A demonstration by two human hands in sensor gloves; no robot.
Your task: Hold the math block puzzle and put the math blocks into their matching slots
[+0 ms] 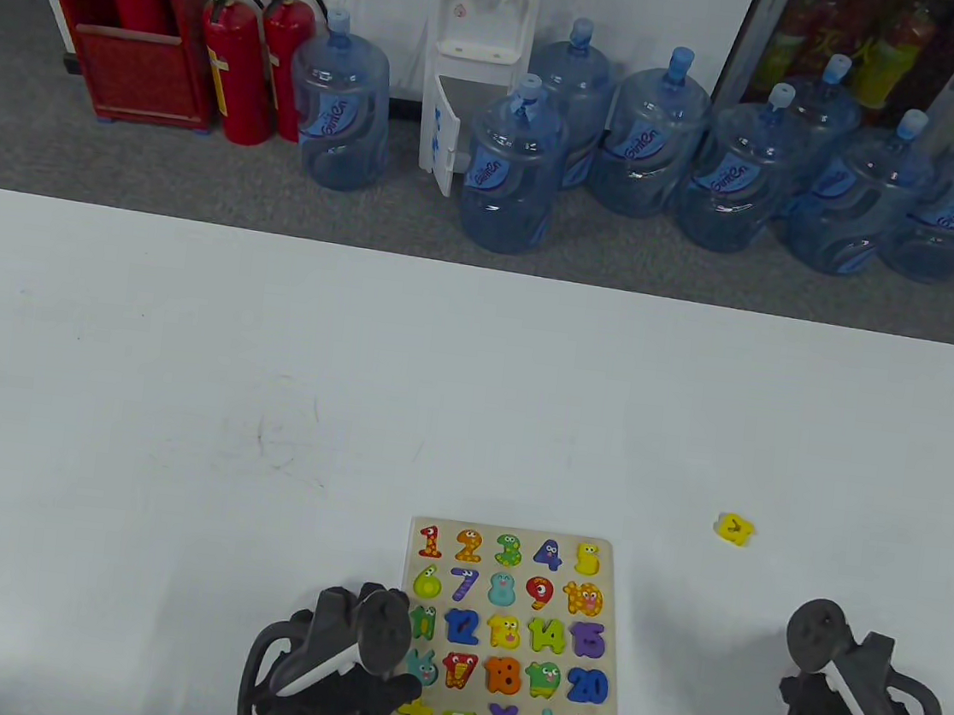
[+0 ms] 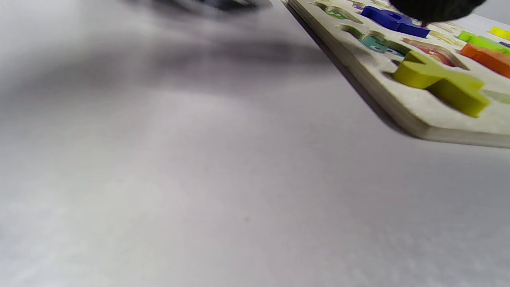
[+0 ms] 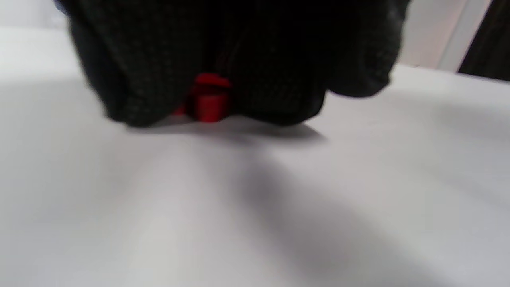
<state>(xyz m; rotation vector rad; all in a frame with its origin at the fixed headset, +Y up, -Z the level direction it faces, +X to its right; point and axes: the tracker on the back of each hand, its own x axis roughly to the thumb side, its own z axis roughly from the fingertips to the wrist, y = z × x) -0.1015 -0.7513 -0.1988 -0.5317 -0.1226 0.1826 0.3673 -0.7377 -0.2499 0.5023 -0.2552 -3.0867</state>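
White tabletop (image 1: 180,393) fills most of the table view, with water jugs (image 1: 511,168) and fire extinguishers (image 1: 239,68) on the grey floor beyond its far edge. Right in front of the person lies the math block puzzle (image 1: 618,615), its near-left corner under the left hand (image 1: 338,669), whose fingers rest on that edge and on the board's left column — a steadying hold as far as I can judge, though how tightly it presses I cannot tell. The left wrist view shows the yellow plus block (image 2: 440,81) sitting proud of its slot at the board's near corner, with a dark fingertip (image 2: 434,10) over the blue piece farther in. Well off to the other side of the board, the right hand (image 1: 841,709) is down on the table, and its wrist view shows gloved fingers (image 3: 255,59) closed around a small red block (image 3: 209,97) that touches or nearly touches the surface. A yellow block (image 1: 734,529) lies loose ahead of the right hand, between it and the board's far-right corner. Nearly every slot looks filled (I cannot make out from here which one is open), so the risk is carrying the red piece to a wrong or occupied recess and knocking seated blocks loose. The pinch also looks low on the piece — it could slip or twist on lifting, and a firm push at insertion could skate the board if the left hand bears only on its corner.
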